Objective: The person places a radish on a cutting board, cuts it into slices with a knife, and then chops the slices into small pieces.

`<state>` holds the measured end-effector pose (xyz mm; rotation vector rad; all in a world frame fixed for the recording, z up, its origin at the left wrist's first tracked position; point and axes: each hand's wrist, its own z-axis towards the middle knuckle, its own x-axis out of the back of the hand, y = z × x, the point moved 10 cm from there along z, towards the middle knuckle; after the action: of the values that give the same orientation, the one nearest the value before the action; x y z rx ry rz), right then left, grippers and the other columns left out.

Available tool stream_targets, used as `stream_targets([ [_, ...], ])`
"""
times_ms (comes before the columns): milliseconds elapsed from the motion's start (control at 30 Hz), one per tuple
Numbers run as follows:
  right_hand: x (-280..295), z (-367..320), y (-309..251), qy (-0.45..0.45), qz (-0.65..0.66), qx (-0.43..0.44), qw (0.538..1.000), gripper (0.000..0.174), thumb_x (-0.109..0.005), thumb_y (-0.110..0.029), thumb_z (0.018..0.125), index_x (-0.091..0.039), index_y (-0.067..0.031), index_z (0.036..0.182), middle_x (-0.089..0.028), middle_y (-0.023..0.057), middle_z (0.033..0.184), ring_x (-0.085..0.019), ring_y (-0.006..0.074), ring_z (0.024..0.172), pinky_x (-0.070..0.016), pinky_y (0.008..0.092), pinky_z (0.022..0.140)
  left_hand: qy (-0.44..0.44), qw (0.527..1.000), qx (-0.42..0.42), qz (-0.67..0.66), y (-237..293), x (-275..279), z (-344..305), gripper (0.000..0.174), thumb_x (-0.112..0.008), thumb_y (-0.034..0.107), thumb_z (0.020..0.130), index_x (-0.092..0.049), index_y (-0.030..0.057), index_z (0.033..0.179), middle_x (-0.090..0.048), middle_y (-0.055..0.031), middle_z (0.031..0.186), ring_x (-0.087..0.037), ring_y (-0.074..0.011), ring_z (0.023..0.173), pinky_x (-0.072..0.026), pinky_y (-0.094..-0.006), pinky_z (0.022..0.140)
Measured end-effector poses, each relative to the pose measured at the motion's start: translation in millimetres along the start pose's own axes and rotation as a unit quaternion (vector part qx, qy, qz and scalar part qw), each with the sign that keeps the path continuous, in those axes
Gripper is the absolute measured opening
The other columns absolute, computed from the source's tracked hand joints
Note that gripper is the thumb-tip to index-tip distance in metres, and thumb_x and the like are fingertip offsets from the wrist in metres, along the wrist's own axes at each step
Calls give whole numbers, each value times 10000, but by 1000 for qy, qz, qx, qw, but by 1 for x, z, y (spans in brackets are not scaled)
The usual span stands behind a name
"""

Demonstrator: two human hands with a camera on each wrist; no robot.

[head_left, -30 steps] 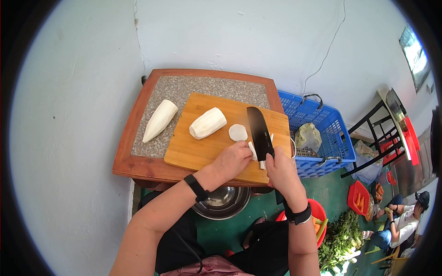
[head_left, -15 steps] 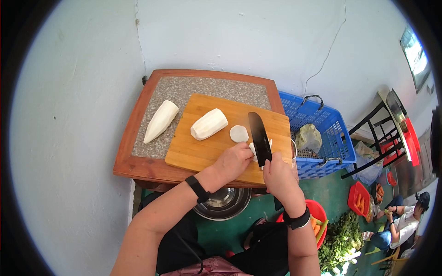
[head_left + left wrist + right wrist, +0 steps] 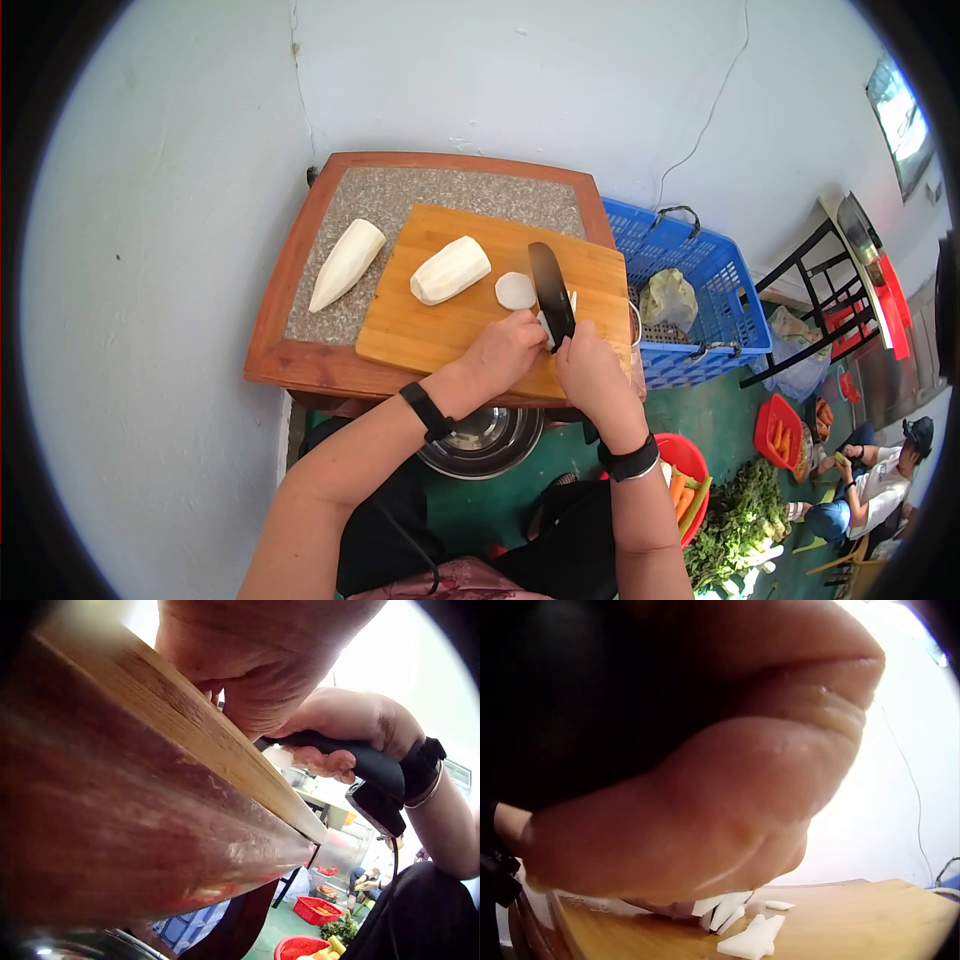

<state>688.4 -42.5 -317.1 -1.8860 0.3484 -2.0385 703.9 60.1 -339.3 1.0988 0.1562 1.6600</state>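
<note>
My right hand [image 3: 598, 372] grips the handle of a dark-bladed kitchen knife [image 3: 546, 285], whose black handle [image 3: 360, 756] shows in the left wrist view. The fingers of my left hand [image 3: 505, 352] hold a piece of peeled white radish [image 3: 543, 327] right beside the blade, partly hidden by hand and knife. White cut radish strips [image 3: 751, 937] lie on the board below my right hand in the right wrist view. A round radish slice [image 3: 515, 291] lies flat beyond my left fingertips. A thick radish chunk [image 3: 450, 270] sits further left on the wooden cutting board [image 3: 410, 335].
A tapered peeled radish [image 3: 347, 265] lies on the stone-topped table [image 3: 400, 185] left of the board. A blue crate [image 3: 715, 255] stands at the table's right. Below are a metal basin [image 3: 482, 455] and a red basin [image 3: 690, 455] of vegetables. A person [image 3: 880, 490] sits at far right.
My right hand and the knife have shifted left, bringing the blade closer to my left fingers. My left hand has stayed nearly in place on the radish piece.
</note>
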Motion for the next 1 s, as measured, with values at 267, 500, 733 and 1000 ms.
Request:
stream_targets([
  [267, -7, 24, 19, -1, 152, -77, 985, 246, -469, -204, 960, -450, 42, 948, -593, 244, 647, -603, 371, 493, -487, 455, 443, -3, 1000, -3, -2, 4, 2, -1, 68, -659, 6, 778, -651, 13, 846, -618, -121, 885, -622, -318, 833, -524, -374, 724],
  [500, 15, 10, 17, -31, 192, -103, 975, 246, -455, -221, 975, -458, 25, 970, -553, 136, 590, -563, 242, 395, -458, 356, 395, 2, 1000, -5, -14, 1, -1, 3, 71, -659, 10, 785, -653, 3, 856, -625, -132, 899, -629, -325, 826, -525, -373, 725],
  [733, 19, 1, 18, -2, 120, -32, 992, 240, -461, -211, 969, -470, 27, 943, -556, 150, 565, -589, 265, 412, -472, 380, 419, -4, 1000, -2, 2, 0, -1, 3, 72, -656, 16, 788, -683, 5, 854, -631, -124, 921, -638, -307, 843, -535, -370, 748],
  [1000, 17, -1, 16, 8, 62, -14, 998, 241, -455, -196, 965, -455, 33, 889, -595, 212, 586, -608, 302, 429, -495, 423, 460, -2, 1000, -3, 10, 1, 0, 3, 70, -653, 19, 788, -683, 5, 849, -628, -117, 922, -639, -301, 838, -535, -368, 741],
])
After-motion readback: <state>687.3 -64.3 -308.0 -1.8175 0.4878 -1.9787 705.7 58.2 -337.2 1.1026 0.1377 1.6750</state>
